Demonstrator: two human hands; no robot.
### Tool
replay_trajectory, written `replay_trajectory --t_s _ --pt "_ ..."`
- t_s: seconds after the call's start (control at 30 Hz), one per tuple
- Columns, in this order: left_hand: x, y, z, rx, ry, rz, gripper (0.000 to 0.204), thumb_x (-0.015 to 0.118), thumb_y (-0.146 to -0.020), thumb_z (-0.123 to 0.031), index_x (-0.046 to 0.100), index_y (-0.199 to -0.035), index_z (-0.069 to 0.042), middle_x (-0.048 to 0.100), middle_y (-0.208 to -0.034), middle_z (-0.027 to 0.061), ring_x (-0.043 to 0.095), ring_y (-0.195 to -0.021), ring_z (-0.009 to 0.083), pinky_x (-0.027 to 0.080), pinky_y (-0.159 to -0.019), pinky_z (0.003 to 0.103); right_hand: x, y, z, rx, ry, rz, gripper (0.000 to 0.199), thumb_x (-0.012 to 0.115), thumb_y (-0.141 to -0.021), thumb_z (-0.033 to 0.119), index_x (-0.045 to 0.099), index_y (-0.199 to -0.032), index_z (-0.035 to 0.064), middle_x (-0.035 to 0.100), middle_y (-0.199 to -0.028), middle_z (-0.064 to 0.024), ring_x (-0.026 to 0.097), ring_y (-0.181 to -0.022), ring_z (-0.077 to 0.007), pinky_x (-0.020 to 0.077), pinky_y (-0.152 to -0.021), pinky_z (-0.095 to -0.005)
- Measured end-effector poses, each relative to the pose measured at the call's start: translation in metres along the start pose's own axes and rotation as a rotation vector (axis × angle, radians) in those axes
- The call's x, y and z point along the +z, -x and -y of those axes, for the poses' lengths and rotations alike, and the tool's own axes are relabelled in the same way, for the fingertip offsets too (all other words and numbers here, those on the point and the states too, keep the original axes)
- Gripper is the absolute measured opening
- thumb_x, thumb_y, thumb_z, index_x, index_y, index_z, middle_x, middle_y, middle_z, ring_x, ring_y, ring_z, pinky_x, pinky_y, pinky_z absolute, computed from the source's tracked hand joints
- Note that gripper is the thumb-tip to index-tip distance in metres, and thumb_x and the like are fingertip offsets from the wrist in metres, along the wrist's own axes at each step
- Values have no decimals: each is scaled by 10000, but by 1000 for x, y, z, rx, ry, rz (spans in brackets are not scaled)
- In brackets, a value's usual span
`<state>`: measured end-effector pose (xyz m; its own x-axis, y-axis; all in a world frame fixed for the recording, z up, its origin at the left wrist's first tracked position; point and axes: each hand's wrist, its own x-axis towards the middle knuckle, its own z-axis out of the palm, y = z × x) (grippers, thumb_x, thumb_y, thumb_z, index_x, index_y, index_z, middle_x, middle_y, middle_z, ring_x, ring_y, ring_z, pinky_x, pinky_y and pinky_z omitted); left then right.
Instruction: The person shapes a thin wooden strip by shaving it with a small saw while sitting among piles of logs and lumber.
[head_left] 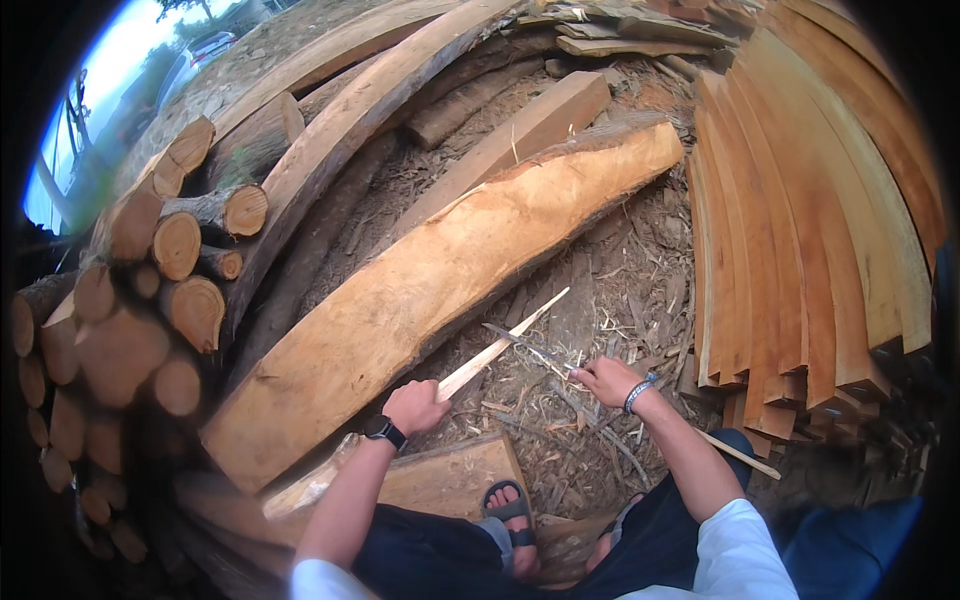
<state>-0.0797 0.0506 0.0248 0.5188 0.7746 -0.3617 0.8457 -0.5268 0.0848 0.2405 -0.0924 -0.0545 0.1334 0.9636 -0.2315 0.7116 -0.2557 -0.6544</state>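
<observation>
1. Wooden stick (pixel 500 347), pale and thin, slants up and to the right over the chip-strewn ground, right in front of the big slab.
2. Left hand (pixel 415 405) is closed in a fist round the stick's lower end, a black watch (pixel 383 430) on the wrist.
3. Right hand (pixel 607 380) is curled round the handle of a knife (pixel 525 345), whose dark blade reaches left to meet the stick about midway along.
4. A beaded bracelet (pixel 640 392) sits on the right wrist.
5. Just behind the stick lies a huge debarked log slab (pixel 430 290), running diagonally.
6. Left of it, a stack of round logs (pixel 160 290) shows its cut ends.
7. On the right, sawn planks (pixel 810 230) lean in a fanned row.
8. Near the knees, a short board (pixel 440 475) lies flat, with a sandalled foot (pixel 510 510) beside it.
</observation>
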Motion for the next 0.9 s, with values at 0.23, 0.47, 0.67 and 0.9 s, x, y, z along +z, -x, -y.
replay_trajectory --t_s 0.23,0.47,0.67,0.9 --pt "-5 2 -1 5 26 -34 419 562 -812 -354 675 -904 39 676 -903 282 667 -889 415 523 -806 478 0 -1 -7 -6 27 -59 533 526 -974 445 696 -889 -52 672 -873 -299 660 -862 -455 507 -810 -503" --pt "-4 -3 -1 -6 40 -7 418 570 -808 -354 684 -918 34 679 -902 279 675 -878 404 531 -800 473 -14 -10 -20 84 90 -93 528 517 -981 440 693 -915 -53 669 -905 -307 647 -913 -463 501 -842 -507" --pt "5 -5 9 28 93 -9 410 581 -814 -362 642 -844 42 672 -838 270 662 -842 420 521 -769 489 -24 -5 -15 105 -1 -49 504 510 -986 426 692 -946 -42 672 -912 -293 643 -919 -465 490 -863 -500" --pt "6 -2 12 -12 90 -18 420 585 -816 -374 655 -869 36 676 -863 269 666 -856 412 525 -769 478 -2 2 0 -37 21 22 532 504 -979 456 691 -962 -41 668 -920 -301 642 -920 -473 495 -851 -497"
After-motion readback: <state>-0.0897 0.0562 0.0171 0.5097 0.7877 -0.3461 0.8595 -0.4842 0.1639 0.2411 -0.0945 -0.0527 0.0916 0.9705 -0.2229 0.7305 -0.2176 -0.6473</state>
